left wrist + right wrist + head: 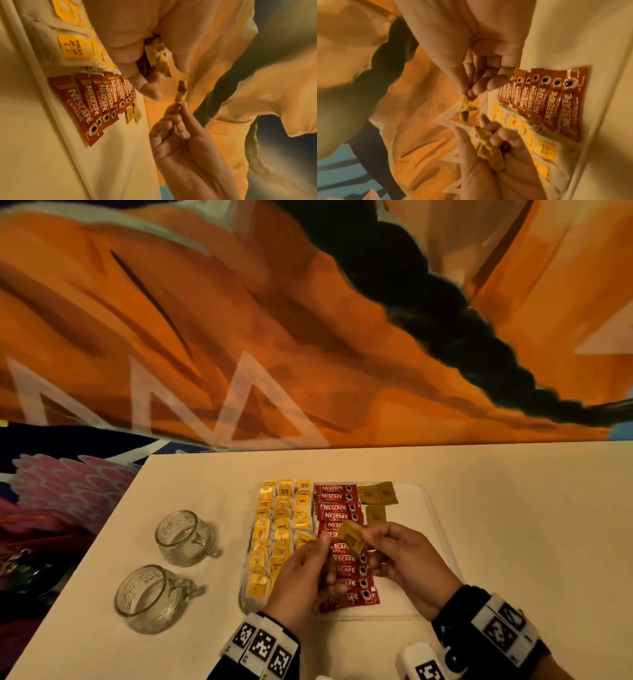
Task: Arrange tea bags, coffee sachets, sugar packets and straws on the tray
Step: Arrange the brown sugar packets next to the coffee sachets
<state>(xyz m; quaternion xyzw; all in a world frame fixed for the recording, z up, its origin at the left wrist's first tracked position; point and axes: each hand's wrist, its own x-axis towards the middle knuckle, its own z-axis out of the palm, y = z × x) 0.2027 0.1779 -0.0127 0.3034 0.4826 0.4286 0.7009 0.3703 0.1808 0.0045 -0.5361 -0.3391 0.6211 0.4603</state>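
A white tray (432, 510) lies on the table. It holds columns of yellow tea bags (281, 529), a column of red coffee sachets (337, 508) and a few brown sugar packets (376, 497) at its far right. My left hand (317, 558) hovers over the tray and grips a small bundle of brown sugar packets (157, 60), also seen in the right wrist view (488, 146). My right hand (369, 538) pinches a single brown sugar packet (352, 537) just beside the bundle, above the coffee sachets. No straws are in view.
Two empty glass mugs (185, 537) (150, 597) stand on the table left of the tray. The right part of the tray is bare. An orange patterned cloth (239, 337) rises behind the table's far edge.
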